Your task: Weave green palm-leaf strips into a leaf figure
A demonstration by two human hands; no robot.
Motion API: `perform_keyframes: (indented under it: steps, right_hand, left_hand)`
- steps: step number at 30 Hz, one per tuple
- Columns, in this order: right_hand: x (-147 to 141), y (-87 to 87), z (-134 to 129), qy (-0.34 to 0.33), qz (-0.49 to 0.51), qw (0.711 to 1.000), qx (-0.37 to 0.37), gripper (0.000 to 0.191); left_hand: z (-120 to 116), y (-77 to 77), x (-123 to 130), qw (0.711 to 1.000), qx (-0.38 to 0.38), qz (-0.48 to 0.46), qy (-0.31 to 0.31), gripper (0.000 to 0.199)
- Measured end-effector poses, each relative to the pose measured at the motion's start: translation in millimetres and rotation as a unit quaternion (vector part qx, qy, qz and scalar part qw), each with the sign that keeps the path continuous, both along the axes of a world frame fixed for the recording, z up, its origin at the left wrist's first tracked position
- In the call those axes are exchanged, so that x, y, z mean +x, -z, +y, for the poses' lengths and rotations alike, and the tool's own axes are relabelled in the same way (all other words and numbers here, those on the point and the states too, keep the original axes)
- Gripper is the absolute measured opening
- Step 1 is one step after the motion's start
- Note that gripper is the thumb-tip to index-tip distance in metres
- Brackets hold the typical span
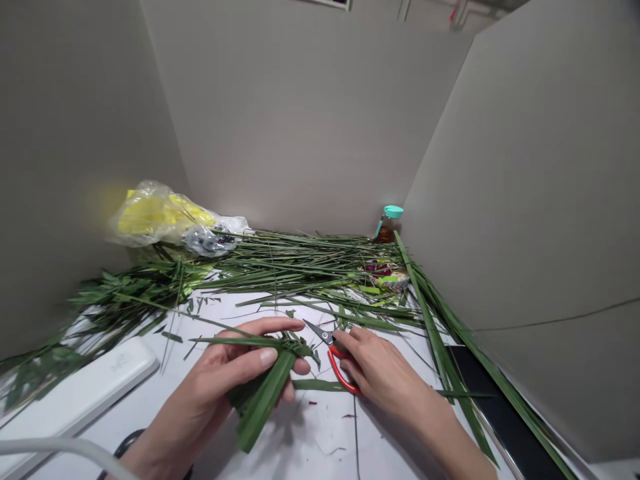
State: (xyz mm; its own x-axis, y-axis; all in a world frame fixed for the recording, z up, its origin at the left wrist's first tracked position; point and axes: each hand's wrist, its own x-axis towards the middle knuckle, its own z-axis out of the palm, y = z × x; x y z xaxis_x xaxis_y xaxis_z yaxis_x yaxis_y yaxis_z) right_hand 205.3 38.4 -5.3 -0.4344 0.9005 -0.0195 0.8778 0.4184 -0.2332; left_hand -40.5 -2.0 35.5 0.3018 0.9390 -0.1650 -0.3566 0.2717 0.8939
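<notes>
**Left hand [220, 377] on folded leaves [270, 400], right hand [383, 365] on scissors [327, 338]**

Grey panels [310, 133] enclose the white worktop [320, 437]. Left of the scissors, the half-open left hand pins the folded leaves with its thumb; the right hand curls round the handles. Back left of the scissors, a clear bag [150, 191] holds yellow material [150, 215]; back right, a bottle [387, 224] holds brown liquid [385, 234].

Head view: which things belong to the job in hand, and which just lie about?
Job in hand:
green leaf piece, in the left hand
scissors, in the right hand
long green leaves, probably

Apparently just lying about:
plastic bag, back left
jar with teal lid
white block
</notes>
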Motion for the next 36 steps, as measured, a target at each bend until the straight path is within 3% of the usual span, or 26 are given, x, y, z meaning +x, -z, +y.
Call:
perform_keyframes:
  steps: [4, 8, 14, 21, 24, 28, 30, 36]
  right_hand:
    - [1, -0.3, 2, 0.001, -0.007, 1.0, -0.004, 0.027]
    - [-1, 6.1, 2, -0.005, 0.0, 1.0, -0.006, 0.028]
    - [5, 15.6, -1, -0.008, 0.076, 0.997, -0.003, 0.033]
    - [9, -1.0, -1, 0.034, 0.206, 0.978, 0.001, 0.042]
    - [6, -12.8, -8, 0.043, 0.281, 0.959, -0.011, 0.039]
    - [6, -22.8, -19, 0.032, 0.447, 0.894, -0.027, 0.038]
    - [5, -24.7, -25, 0.039, 0.482, 0.874, -0.047, 0.048]
    - [0, -22.0, -40, 0.047, 0.487, 0.871, -0.039, 0.062]
  left_hand:
    - [-3, -1.1, 3, 1.0, 0.005, 0.009, -0.015, 0.02]
    - [-3, -1.2, 7, 0.999, 0.017, 0.017, -0.027, 0.024]
    - [-3, 0.7, 8, 0.998, 0.02, 0.037, -0.052, 0.022]
    - [-9, -5.5, 12, 0.994, 0.011, 0.032, -0.1, 0.023]
    - [-10, -7.1, 15, 0.989, 0.034, 0.039, -0.136, 0.02]
    - [-9, -4.7, 15, 0.979, 0.079, 0.072, -0.171, 0.015]
    - [-8, -3.0, 16, 0.972, 0.094, 0.09, -0.194, 0.015]
    - [-7, -1.3, 20, 0.938, 0.156, 0.138, -0.276, 0.012]
